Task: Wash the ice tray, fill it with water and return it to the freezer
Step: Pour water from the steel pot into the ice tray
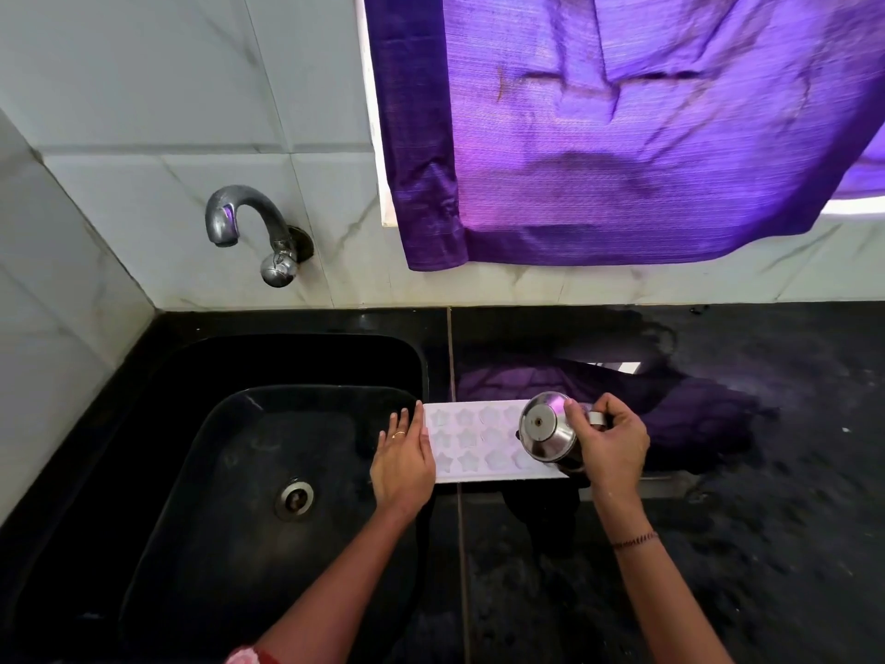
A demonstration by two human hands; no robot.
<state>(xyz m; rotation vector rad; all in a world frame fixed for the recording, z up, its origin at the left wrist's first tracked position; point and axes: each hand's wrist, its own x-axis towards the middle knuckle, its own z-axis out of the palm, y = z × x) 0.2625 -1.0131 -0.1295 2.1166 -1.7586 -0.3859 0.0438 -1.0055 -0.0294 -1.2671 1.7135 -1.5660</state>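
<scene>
Ice tray [471, 440] first: we see it lying flat on the black counter [718, 543], long side running from 9 to 3 o'clock, its 9 o'clock end right at the rim of the black sink [215, 448]. It is white, with rows of star-shaped cups facing up; we cannot tell whether they hold water.

Our left hand [404, 455] rests palm down on the tray's 9 o'clock end. Its fingers [397, 421] are straight and close together, pointing toward 12 o'clock, with a ring [398, 434] on one of them.

Our right hand [610, 440] grips a small steel jug [546, 433], fingers [574, 409] curled round its body and handle. The jug hangs over the tray's 3 o'clock end, tilted toward 9 o'clock, so a round flat end with a small centre stud faces us. No stream shows clearly.

A thin thread band [634, 540] circles the right wrist.

In the sink, the metal drain [293, 499] sits at 9 o'clock from the left hand. A curved metal tap [249, 222] juts from the tiled wall [167, 112] at 11 o'clock, and a purple curtain [622, 136] hangs at 1 o'clock, its reflection showing on the wet counter behind the tray.
</scene>
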